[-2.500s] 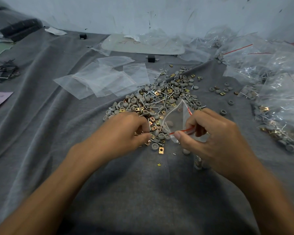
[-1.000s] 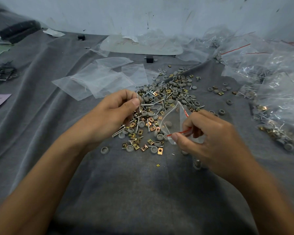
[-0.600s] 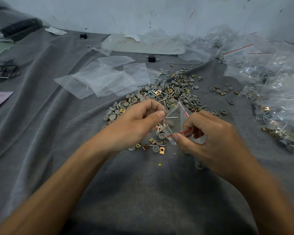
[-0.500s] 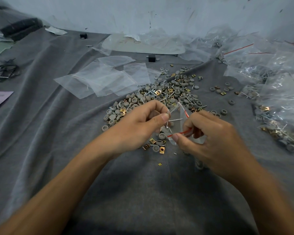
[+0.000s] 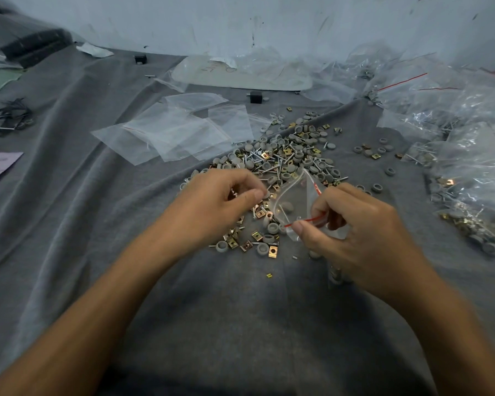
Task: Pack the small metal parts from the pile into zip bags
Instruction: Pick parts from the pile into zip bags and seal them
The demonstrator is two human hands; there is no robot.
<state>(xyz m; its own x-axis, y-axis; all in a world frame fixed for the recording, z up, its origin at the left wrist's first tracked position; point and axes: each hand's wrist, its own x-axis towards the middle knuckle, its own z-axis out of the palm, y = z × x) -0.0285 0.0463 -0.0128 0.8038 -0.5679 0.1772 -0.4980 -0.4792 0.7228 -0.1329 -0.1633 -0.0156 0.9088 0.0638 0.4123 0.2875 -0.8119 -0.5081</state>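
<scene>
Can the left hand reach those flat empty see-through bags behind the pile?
Probably yes. The left hand sits near the flat clear plastic zip bags; only grey cloth and the edge of the pile of small metal parts lie between.

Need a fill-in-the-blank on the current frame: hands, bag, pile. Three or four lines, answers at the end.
1. The right hand pinches the zip bag at its ____ seal strip.
2. The mouth of the zip bag is held ____.
3. The left hand is over the pile, to the ____ of the zip bag.
4. The pile lies on a ____ cloth.

Missing words: red; open; left; grey.
</scene>
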